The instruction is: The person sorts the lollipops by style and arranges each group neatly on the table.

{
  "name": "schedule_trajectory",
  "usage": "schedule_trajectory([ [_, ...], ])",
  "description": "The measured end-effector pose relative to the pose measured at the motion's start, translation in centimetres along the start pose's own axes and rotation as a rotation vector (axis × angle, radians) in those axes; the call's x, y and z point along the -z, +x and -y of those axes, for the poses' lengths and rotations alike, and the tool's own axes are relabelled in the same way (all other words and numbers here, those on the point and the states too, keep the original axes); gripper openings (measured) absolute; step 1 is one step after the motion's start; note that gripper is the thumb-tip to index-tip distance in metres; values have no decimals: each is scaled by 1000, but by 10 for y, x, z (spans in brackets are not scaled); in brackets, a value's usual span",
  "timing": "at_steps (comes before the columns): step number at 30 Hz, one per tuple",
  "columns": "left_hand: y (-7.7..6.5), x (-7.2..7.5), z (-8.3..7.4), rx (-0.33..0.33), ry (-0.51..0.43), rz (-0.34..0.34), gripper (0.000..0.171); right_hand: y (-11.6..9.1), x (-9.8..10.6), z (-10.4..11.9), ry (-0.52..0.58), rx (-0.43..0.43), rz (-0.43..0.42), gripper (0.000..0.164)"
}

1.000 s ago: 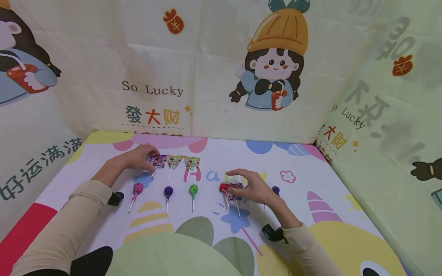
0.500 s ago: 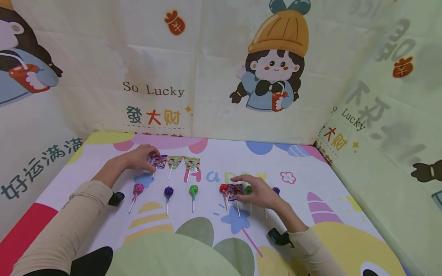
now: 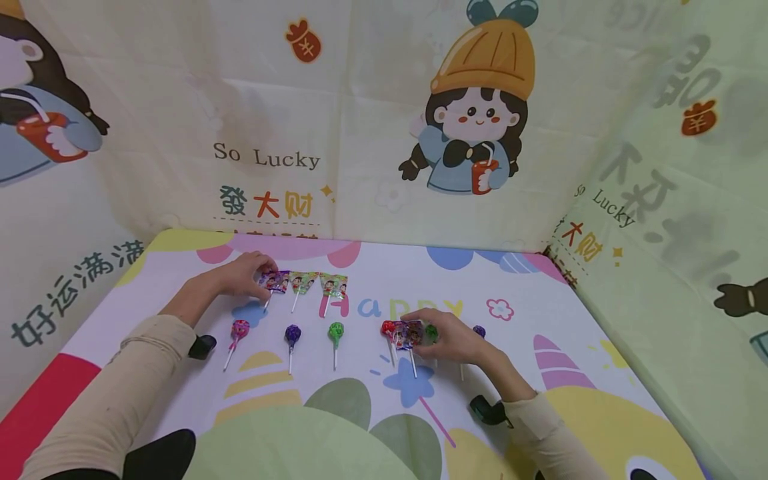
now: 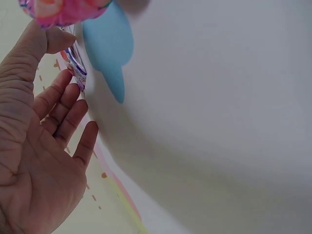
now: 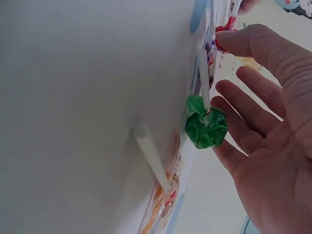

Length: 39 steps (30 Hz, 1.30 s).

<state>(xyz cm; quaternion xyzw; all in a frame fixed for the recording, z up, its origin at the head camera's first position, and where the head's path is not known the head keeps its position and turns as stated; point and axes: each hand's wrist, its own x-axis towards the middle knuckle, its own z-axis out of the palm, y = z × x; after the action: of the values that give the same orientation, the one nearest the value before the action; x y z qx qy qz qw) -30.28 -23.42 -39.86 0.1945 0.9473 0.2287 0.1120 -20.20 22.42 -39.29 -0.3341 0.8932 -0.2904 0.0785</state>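
Note:
At the far left of the head view my left hand [image 3: 241,275] pinches a purple flat-wrapped lollipop [image 3: 276,281], first in a touching row with two green flat-wrapped lollipops [image 3: 303,281]. In the left wrist view its thumb and index finger meet the wrapper's edges, the other fingers loosely spread. Right of centre, my right hand [image 3: 453,339] has thumb and index finger around a dark purple flat-wrapped lollipop [image 3: 408,333]. A round red lollipop [image 3: 389,328] overlaps that wrapper's left side. Under the palm sits a round green lollipop [image 5: 207,124], partly hidden in the head view.
Between the hands lie round pink [image 3: 240,328], purple [image 3: 293,334] and green [image 3: 336,331] lollipops. Another purple one [image 3: 479,331] peeks out behind the right hand. An orange-wrapped lollipop [image 5: 163,204] shows in the right wrist view. Printed cloth walls [image 3: 360,133] enclose the table.
My right hand has shifted slightly right and toward me, its index finger and thumb drawing in around the dark purple wrapper. My left hand stays put at the row.

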Motion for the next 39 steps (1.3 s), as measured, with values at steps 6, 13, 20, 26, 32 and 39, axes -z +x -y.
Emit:
schedule_trajectory([
  [6, -1, 0, 0, -8, 10, -6, 59, 2, 0, -2, -54, -13, 39, 57],
  [13, 0, 1, 0, -11, 9, -10, 60, 5, 4, 2, -81, -7, 72, 56],
  [20, 0, 1, 0, -6, 0, -9, 60, 8, 5, -1, -96, 20, 74, 54],
  [26, 0, 1, 0, -2, -2, -5, 60, 10, 5, -4, -103, 32, 73, 56],
  [32, -2, 2, -1, 11, 0, 6, 61, 12, 5, -6, -105, 34, 77, 57],
  [39, -3, 4, -4, 11, 0, 12, 61, 13, 7, -7, -92, 8, 71, 59],
])
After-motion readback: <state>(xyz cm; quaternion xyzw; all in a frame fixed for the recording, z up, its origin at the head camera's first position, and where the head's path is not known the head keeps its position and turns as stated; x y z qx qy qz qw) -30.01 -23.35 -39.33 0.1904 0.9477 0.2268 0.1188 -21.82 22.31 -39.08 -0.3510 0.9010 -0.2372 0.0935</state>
